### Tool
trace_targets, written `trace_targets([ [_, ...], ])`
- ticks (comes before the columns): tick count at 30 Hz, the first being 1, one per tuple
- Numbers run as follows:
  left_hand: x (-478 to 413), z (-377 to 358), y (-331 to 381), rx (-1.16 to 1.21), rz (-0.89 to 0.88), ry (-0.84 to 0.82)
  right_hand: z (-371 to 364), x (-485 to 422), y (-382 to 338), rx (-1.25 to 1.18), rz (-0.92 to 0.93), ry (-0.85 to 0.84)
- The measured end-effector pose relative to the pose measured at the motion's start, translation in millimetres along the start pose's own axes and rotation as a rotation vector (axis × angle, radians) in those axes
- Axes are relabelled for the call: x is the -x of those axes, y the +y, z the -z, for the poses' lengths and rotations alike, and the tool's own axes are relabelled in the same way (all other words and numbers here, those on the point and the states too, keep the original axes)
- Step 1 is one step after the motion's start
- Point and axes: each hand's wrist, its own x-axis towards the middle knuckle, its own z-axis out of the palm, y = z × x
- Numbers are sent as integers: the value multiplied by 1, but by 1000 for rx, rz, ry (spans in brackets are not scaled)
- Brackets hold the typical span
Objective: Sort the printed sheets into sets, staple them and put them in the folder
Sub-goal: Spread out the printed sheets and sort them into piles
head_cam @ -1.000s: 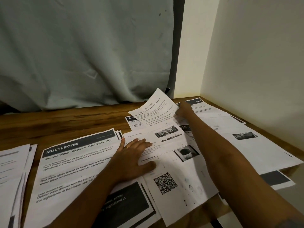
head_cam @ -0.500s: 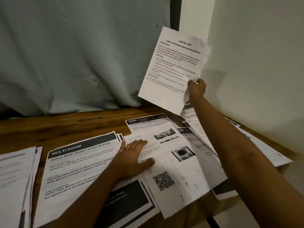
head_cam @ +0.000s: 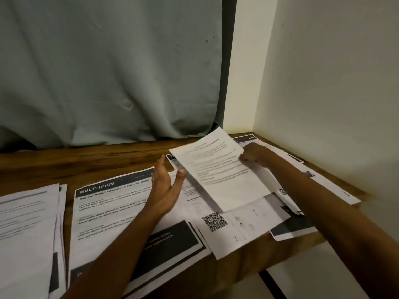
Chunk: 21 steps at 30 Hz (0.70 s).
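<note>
The right hand (head_cam: 257,155) pinches a sheet (head_cam: 218,171) by its edge, right of centre. The left hand (head_cam: 165,188) hovers open and empty. Held at one edge, the sheet could sag and crease.

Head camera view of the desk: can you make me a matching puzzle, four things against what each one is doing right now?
Things:
1 left hand
2 right hand
3 MULTI-ROOM sheet
4 curtain

States:
a hangs behind the desk
b grips a text sheet
c open, holds nothing
d lies flat on the desk

Pairs: 1-c, 2-b, 3-d, 4-a
</note>
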Motion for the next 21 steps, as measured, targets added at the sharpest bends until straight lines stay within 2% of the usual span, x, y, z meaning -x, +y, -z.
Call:
trace_targets([
  [5, 1, -2, -1, -171, -49, -101, -31, 22, 3, 251, 13, 19],
  [10, -1, -4, -5, -405, -208, -237, -46, 32, 2, 364, 42, 18],
  [14, -2, -3, -6, -488, -224, -332, -47, 31, 0, 460, 41, 0],
  [17, -4, -5, -9, -625, -231, -448, -47, 26, -6, 561, 18, 88],
  [19, -5, -6, -9, -665, -215, -489, -45, 14, -13, 528, 27, 157],
  [21, -5, -5, -8, -664, -205, -509, -42, 1, -20, 455, 65, 149],
])
